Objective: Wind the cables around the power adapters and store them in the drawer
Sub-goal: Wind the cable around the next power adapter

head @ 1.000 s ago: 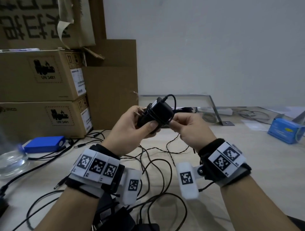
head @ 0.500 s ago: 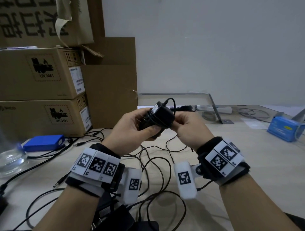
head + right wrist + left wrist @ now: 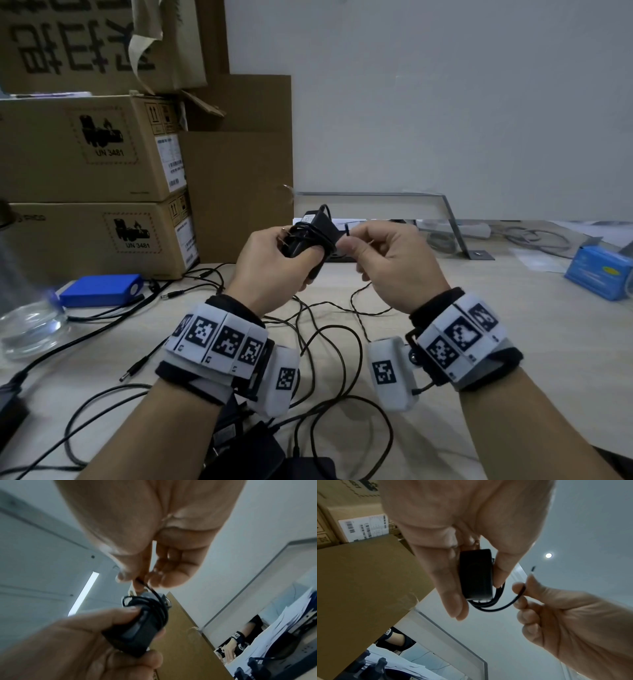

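Observation:
My left hand [image 3: 274, 263] grips a black power adapter [image 3: 310, 233] [image 3: 476, 574] [image 3: 137, 630] above the desk, thumb on its near side. Its thin black cable [image 3: 494, 605] [image 3: 157, 607] lies in several turns around the body. My right hand [image 3: 383, 260] [image 3: 556, 612] pinches the cable's free end [image 3: 347, 229] between thumb and forefinger just right of the adapter, and the plug tip [image 3: 533, 568] sticks up past the fingers. More black adapters [image 3: 260, 448] and loose cables [image 3: 329, 346] lie on the desk below my wrists. No drawer is in view.
Stacked cardboard boxes [image 3: 89, 192] stand at the left. A blue battery pack [image 3: 101, 289] and a clear glass vessel [image 3: 29, 329] sit at the left of the desk [image 3: 513, 325]. A blue box [image 3: 597, 274] lies far right. A metal bracket [image 3: 455, 226] stands behind.
The adapter has tilted and dropped slightly in my left hand. My right hand has drawn the cable's last stretch out to the right, and the loose end now shows between its fingers.

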